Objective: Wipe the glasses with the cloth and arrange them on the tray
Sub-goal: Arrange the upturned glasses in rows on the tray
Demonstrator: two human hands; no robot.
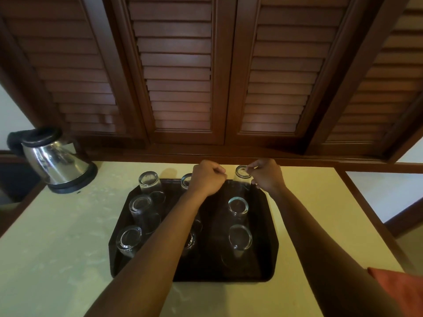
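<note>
A dark tray (267, 248) lies on the pale table and carries several clear glasses standing upside down in rows. My right hand (266, 177) is at the tray's far right corner, its fingertips pinching the upturned base of the back-right glass (242, 173). My left hand (207, 178) hovers as a curled fist over the far middle of the tray, holding nothing, beside a glass (185, 179) that it partly hides. My left forearm covers the middle-row glasses. An orange-red cloth (402, 291) lies at the table's near right edge.
A steel electric kettle (57, 162) stands on its black base at the table's far left corner. Dark wooden louvred shutters (180, 72) rise directly behind the table. The table's wooden edge (366, 213) runs down the right side.
</note>
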